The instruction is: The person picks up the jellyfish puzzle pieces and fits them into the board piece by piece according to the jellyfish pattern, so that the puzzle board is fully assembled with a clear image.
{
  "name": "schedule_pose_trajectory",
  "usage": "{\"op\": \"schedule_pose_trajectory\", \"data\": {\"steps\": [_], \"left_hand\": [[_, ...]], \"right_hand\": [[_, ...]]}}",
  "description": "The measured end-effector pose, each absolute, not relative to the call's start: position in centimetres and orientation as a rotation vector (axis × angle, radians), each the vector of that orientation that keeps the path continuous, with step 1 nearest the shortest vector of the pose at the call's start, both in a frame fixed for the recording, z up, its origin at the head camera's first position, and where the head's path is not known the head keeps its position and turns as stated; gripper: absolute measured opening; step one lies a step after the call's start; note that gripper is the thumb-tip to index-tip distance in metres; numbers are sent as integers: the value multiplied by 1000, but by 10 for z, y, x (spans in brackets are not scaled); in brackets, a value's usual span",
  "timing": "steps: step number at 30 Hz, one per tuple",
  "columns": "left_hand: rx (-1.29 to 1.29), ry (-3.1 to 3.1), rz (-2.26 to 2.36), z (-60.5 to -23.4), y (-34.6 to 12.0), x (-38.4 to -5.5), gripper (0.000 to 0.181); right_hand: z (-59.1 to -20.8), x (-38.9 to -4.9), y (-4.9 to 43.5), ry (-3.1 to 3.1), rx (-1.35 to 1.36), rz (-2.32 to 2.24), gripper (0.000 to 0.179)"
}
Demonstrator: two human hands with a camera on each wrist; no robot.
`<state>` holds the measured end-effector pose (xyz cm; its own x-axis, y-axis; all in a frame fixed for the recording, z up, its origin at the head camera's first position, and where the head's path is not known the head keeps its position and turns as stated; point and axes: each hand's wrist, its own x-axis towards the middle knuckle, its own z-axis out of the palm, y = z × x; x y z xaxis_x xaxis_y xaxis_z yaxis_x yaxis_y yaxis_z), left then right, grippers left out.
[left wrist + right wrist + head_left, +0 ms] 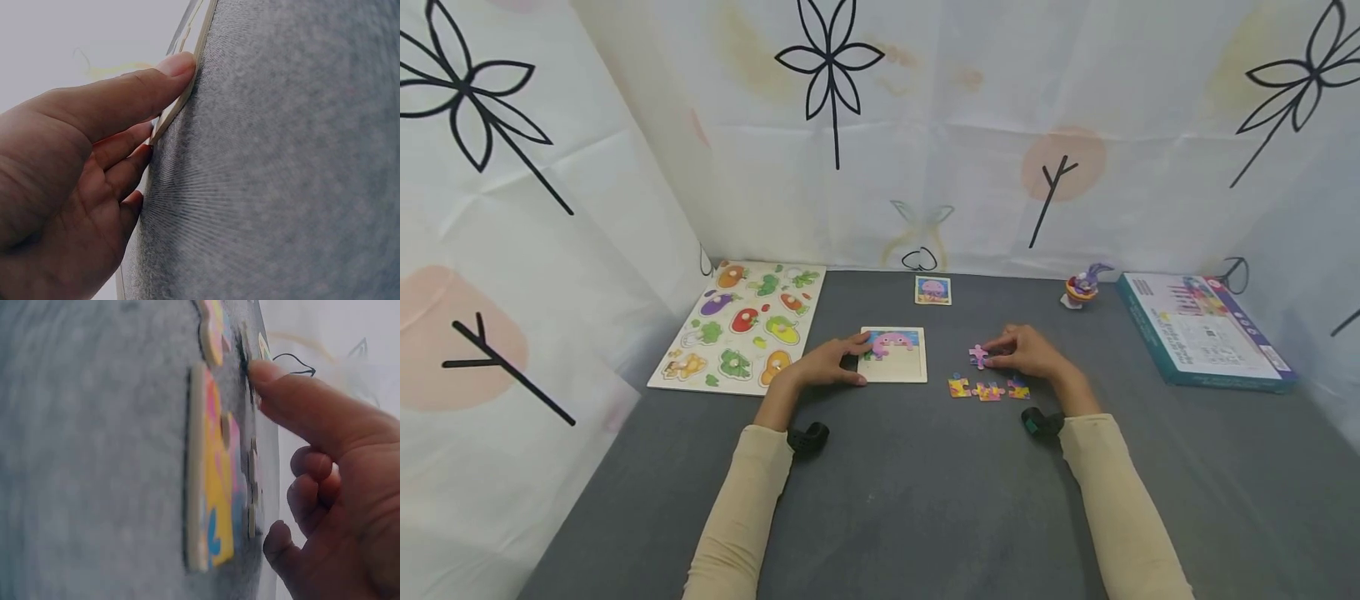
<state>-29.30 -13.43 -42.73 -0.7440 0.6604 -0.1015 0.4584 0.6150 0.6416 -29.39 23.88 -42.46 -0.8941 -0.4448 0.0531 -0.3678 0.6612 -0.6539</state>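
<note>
My left hand (pixel 829 362) grips the left side of a square wooden puzzle tray (pixel 910 364), thumb at the near corner and fingers farther up. In the left wrist view, the thumb (pixel 178 64) lies along the tray's pale edge. The tray's upper part shows a pink creature picture; its lower part is bare wood. To its right, my right hand (pixel 1026 352) pinches a purple jigsaw piece (pixel 977 357) at its right side, close over the table. Nearer the person lie yellow-and-pink pieces (pixel 988 392); one yellow piece (pixel 215 481) looms large in the right wrist view.
A vegetable-picture board (pixel 722 365) lies left of the tray. Behind the tray is a small picture card (pixel 933 290). A small purple-topped figurine (pixel 1081 287) stands at the back right, beside a flat teal-sided box (pixel 1206 333). White patterned cloth (pixel 970 167) hangs behind the grey table.
</note>
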Motion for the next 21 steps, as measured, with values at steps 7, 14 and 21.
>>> {"op": "schedule_pose_trajectory", "data": {"steps": [7, 14, 21], "left_hand": [[926, 2531, 840, -428, -135, -293, 69], [934, 2524, 858, -430, -135, -294, 69], [901, 2532, 848, -431, -134, -294, 68]], "right_hand": [[-422, -298, 222, 2812, -689, -1087, 29], [-417, -302, 198, 2788, -672, -1119, 29], [-413, -311, 174, 2760, -744, -1088, 29]]}}
